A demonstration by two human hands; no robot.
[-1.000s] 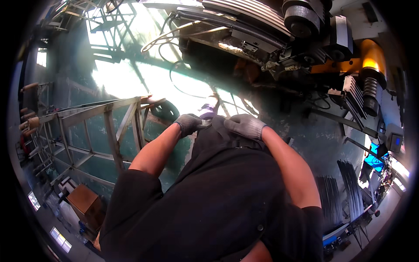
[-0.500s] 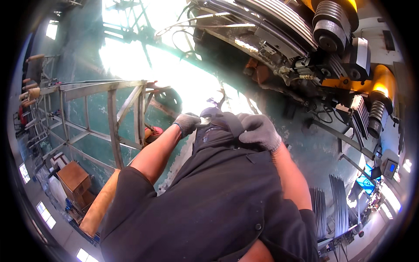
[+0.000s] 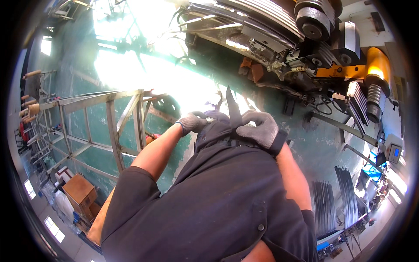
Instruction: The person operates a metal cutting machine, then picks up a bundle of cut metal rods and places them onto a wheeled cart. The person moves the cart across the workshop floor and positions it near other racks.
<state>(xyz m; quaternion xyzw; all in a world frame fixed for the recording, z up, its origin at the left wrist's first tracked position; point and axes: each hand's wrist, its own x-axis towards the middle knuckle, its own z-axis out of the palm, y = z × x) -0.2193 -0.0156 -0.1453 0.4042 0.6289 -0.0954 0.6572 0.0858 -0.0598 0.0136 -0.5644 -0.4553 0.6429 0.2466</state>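
At the waist, a dark strap [image 3: 233, 108] stands up just left of the gloved right hand [image 3: 260, 129], its tip free, so fastening looks undone. That hand is curled; the left hand [image 3: 193, 123], also curled, is beside bunched dark clothing [image 3: 214, 134]. I cannot tell what either grips.

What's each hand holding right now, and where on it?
The right grip, grey-gloved, appears to pinch the dark, flat, pointed strap near its lower visible end. Whether the left grip, also grey-gloved, holds anything cannot be told.
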